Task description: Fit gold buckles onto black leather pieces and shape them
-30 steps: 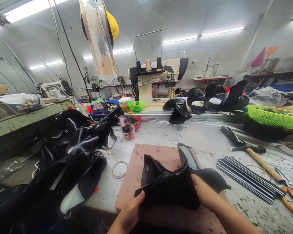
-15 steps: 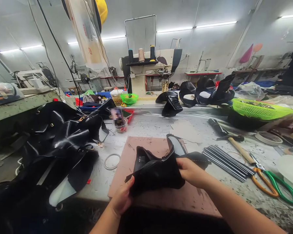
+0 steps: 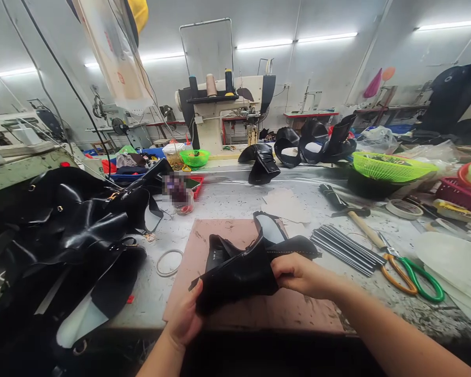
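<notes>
Over a pinkish-brown board (image 3: pixel 180 285), I hold a black leather shoe upper (image 3: pixel 235 277) between both hands. My left hand (image 3: pixel 186 317) grips its near left corner, thumb on top and the fingers hidden beneath. On the other side, my right hand (image 3: pixel 298 275) has its fingers closed on the right edge. White lettering shows on the inner lining at the left. A flap with a pale grey inner face and a stitched black strip stick out past the right hand.
Black leather uppers (image 3: pixel 86 225) are heaped at left. Right of the board lie black-and-white strips (image 3: pixel 347 248), a wooden-handled hammer (image 3: pixel 365 230) and scissors with orange and green handles (image 3: pixel 412 277). Behind stand a sewing machine (image 3: pixel 220 104), finished-looking black uppers (image 3: pixel 259 162) and a green basket (image 3: pixel 392 167).
The view has swung slightly right, so everything sits further left in the picture. Both hands keep their hold on the shoe upper, which has hardly changed its position over the board.
</notes>
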{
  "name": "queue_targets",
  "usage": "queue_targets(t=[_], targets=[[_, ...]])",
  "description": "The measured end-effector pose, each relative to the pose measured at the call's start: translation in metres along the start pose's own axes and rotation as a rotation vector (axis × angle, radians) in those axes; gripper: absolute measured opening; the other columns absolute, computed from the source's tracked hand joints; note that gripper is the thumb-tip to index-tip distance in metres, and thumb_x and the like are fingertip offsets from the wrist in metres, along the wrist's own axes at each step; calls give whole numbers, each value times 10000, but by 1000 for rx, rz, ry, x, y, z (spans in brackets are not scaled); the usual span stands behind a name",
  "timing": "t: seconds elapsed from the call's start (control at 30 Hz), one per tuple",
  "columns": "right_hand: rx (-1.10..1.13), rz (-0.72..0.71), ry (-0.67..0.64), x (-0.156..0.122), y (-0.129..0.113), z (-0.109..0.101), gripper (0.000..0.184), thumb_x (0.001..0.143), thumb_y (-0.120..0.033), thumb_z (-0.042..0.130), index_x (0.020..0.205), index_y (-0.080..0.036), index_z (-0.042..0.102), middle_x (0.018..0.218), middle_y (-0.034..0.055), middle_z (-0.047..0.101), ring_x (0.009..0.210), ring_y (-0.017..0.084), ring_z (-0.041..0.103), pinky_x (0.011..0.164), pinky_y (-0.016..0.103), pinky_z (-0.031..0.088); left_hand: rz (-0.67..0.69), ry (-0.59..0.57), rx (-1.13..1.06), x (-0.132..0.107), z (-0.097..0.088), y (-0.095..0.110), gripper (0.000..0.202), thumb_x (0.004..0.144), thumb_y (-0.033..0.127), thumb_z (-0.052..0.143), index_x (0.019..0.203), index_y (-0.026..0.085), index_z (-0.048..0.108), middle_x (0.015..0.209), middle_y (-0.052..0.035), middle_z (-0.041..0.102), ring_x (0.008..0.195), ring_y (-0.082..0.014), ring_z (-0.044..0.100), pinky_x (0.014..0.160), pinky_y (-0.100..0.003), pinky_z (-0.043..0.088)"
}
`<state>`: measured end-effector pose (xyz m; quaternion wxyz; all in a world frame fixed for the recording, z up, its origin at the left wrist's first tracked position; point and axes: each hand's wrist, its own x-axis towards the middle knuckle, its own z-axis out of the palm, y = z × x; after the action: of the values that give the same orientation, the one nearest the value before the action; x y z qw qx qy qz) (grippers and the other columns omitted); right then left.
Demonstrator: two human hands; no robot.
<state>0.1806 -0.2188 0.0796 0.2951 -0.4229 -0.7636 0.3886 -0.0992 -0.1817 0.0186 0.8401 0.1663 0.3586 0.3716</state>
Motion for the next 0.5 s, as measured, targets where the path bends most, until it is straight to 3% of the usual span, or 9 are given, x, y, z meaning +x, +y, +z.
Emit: queue_targets(t=[0.17,0.3,0.4,0.5], targets=[[-31,-98,8,-3,-3,3,183,725,-80,458,636,-173,587,676,19,571,670,138,545,627,247,422,44,77,-30,-2,7,0,190,738,258,683,864,123,727,1028,-109,706,1198,-310,505,1101,-432,294],[-8,-136,32,-7,-4,6,187,726,-89,439,605,-179,550,634,8,533,630,129,516,598,239,411,29,46,-18,-2,6,0,210,745,277,686,891,130,719,1039,-108,703,1215,-301,490,1107,-421,284],[16,-156,60,-11,-1,12,147,781,-209,496,648,-180,552,671,22,556,661,142,531,623,254,427,-22,19,-20,-2,5,0,234,726,291,702,866,105,723,1012,-128,708,1211,-314,490,1110,-414,280],[26,-117,129,-13,3,20,258,776,-391,608,642,-186,524,681,16,546,656,142,519,632,262,427,-4,29,-38,-2,6,1,213,725,271,695,860,109,727,1010,-121,710,1206,-315,495,1110,-417,281]])
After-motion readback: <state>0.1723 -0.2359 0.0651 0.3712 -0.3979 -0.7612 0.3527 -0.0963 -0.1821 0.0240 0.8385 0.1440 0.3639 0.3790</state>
